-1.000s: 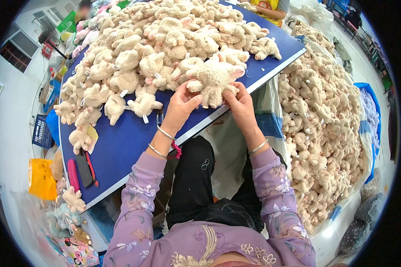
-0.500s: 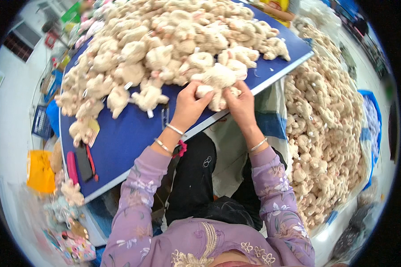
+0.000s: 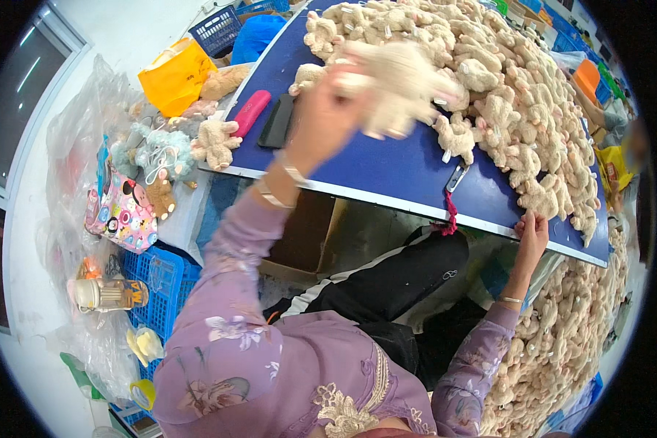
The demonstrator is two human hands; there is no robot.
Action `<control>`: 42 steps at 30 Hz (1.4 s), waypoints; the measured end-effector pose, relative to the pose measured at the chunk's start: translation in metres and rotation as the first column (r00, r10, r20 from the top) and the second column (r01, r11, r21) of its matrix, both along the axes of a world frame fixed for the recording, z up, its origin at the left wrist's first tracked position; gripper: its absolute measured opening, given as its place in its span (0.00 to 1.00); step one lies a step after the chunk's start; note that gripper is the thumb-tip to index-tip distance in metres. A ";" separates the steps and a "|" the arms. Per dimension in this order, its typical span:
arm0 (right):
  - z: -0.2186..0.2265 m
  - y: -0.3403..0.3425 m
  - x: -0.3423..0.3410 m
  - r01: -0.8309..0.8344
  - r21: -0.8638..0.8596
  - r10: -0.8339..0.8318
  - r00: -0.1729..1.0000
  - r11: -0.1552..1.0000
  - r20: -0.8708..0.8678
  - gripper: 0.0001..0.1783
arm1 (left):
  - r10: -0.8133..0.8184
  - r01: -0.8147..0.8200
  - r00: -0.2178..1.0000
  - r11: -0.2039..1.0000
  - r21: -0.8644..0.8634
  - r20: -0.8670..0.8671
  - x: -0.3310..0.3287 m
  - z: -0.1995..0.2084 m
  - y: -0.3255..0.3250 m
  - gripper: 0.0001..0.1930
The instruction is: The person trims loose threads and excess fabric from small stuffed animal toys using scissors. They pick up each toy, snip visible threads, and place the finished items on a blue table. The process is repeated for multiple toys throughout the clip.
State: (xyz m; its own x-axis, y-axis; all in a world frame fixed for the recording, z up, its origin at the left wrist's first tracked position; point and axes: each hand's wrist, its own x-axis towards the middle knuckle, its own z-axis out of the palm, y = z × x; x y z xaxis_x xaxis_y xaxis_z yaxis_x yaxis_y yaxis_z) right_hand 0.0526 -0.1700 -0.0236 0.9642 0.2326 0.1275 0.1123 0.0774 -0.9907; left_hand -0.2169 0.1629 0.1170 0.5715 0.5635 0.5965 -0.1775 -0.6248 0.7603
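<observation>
My left hand (image 3: pixel 330 117), smeared by motion, is raised over the left part of the blue table (image 3: pixel 387 171). In it is a cream plush toy (image 3: pixel 401 87), also blurred. At the table's front edge on the right, my right hand (image 3: pixel 533 232) has its fingers pinched at the lower end of another cream plush toy (image 3: pixel 544 196). Between the hands, a small metal pair of thread snips (image 3: pixel 457 177) lies near the edge, with a pink cord (image 3: pixel 450 212) hanging from it. A big pile of similar plush toys (image 3: pixel 504 109) covers the table's far and right parts.
A pink case (image 3: pixel 252 113) and a black phone (image 3: pixel 276 123) lie at the table's left end, beside a small beige plush (image 3: pixel 216 144). Left of it are a yellow bag (image 3: pixel 175 77) and a blue crate (image 3: pixel 160 285). More plush toys (image 3: pixel 555 343) fill a sack at lower right.
The view has turned left. My hands, together on one plush toy before, are now apart: the left has swung up and left with a toy, the right is at the table edge.
</observation>
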 end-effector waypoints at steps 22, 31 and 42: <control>-0.001 -0.001 -0.002 0.051 -0.131 -0.036 0.993 0.990 0.116 0.08 | 0.689 -0.647 0.551 0.709 0.281 -0.471 -0.200 -0.070 0.250 0.21; -0.007 -0.004 -0.002 0.023 -0.031 -0.019 0.992 0.999 0.122 0.05 | 0.440 -0.215 0.845 0.801 0.558 -0.306 -0.042 -0.044 0.166 0.25; 0.003 0.000 -0.013 0.116 -0.135 -0.092 0.981 0.984 0.169 0.06 | 0.229 0.029 0.743 0.928 0.372 -0.629 0.106 -0.081 0.200 0.33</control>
State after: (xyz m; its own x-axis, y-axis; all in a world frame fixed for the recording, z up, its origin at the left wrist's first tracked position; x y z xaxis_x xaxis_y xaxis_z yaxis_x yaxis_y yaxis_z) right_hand 0.0395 -0.1700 -0.0202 0.9536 0.1593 0.2556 0.2712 -0.0845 -0.9588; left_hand -0.1108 0.3628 0.0355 0.8397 0.4781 0.2575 0.3584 -0.8441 0.3988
